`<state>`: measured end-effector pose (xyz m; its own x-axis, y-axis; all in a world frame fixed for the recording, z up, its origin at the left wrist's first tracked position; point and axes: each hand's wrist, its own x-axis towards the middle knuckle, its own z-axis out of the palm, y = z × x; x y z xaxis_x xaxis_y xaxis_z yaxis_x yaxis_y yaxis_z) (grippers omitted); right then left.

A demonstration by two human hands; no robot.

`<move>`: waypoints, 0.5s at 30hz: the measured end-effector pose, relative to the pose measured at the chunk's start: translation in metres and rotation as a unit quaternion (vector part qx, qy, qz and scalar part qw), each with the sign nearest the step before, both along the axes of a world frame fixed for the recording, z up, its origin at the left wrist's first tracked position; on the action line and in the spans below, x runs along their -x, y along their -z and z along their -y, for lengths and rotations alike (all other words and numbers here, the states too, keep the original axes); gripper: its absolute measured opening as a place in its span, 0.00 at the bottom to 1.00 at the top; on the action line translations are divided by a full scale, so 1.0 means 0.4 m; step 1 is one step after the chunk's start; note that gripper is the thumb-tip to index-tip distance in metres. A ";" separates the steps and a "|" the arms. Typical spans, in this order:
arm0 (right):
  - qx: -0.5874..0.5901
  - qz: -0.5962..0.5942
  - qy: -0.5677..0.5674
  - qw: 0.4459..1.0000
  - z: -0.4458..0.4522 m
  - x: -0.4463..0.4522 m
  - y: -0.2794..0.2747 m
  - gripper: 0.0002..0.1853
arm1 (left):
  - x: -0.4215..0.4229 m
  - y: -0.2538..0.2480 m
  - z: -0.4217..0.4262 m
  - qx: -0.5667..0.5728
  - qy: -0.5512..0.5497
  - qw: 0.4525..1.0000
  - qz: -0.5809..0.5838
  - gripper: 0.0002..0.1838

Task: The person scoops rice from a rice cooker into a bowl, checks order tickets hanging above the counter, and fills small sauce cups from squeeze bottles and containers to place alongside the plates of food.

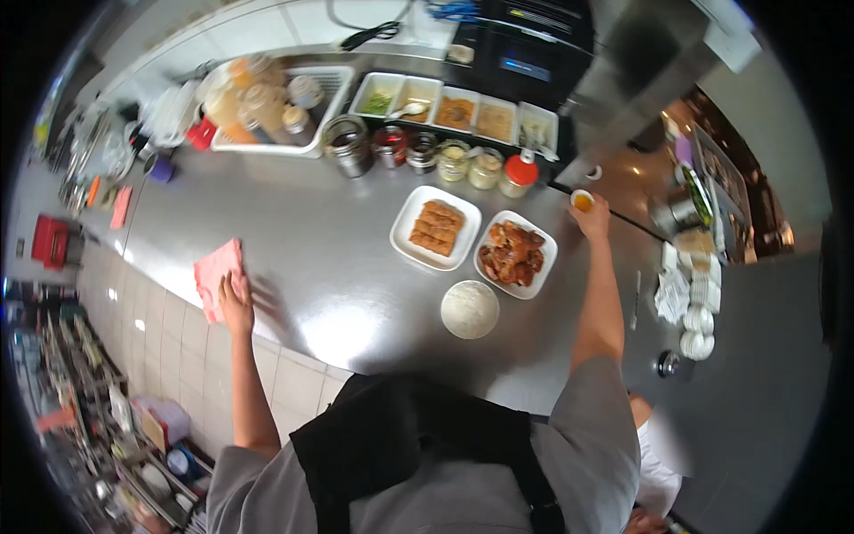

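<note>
My left hand (235, 305) lies with its fingers spread on a pink cloth (220, 269) at the left edge of the steel counter (338, 258). At the right, my right hand (594, 219) grips a small white cup (583, 200) with something orange-yellow in it. Between my hands stand a white dish of browned, sliced food (437, 228), a white dish of glossy brown meat pieces (511, 254) and a round bowl of white rice (470, 310).
Jars (347, 146) and white trays of toppings (458, 109) line the counter's back. A basket of bottles (331, 78) stands back left, a black machine (534, 53) behind. Stacked white dishes (699, 319) are at the right. Another person (656, 472) is at the lower right.
</note>
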<state>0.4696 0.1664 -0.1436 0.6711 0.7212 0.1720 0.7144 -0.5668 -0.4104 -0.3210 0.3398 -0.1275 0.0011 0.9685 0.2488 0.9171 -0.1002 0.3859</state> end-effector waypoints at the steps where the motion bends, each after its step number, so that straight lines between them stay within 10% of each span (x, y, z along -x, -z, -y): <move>1: 0.005 0.009 0.001 1.000 -0.005 -0.007 0.014 0.45 | 0.055 0.032 -0.038 0.002 -0.014 1.000 0.017 0.32; 2: 0.037 0.020 0.010 0.999 -0.005 0.005 -0.006 0.49 | 0.090 0.047 -0.066 0.012 -0.036 0.999 -0.006 0.31; 4: 0.073 0.067 0.019 0.995 0.006 0.023 -0.031 0.59 | 0.180 0.090 -0.117 0.040 0.031 0.908 -0.416 0.27; 5: 0.056 0.016 0.037 0.998 0.010 0.078 -0.104 0.60 | 0.218 0.148 -0.138 0.037 0.000 0.924 -0.380 0.26; 6: -0.014 0.069 0.007 0.998 0.020 0.097 -0.099 0.56 | 0.134 0.030 -0.137 0.275 0.006 0.885 -0.376 0.31; 9: -0.125 0.057 -0.032 0.990 0.018 0.323 -0.247 0.43 | 0.129 0.142 -0.069 0.088 -0.094 0.984 -0.125 0.29; 15: -0.209 -0.129 -0.187 0.951 -0.075 0.859 -0.387 0.28 | 0.003 0.091 0.062 0.055 0.064 0.993 -0.084 0.32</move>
<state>0.1259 0.1962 0.0113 0.4396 0.8225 0.3610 0.6790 -0.0412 -0.7330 -0.3221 0.3149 -0.1639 0.1588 0.9791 0.1274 0.9517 -0.1861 0.2444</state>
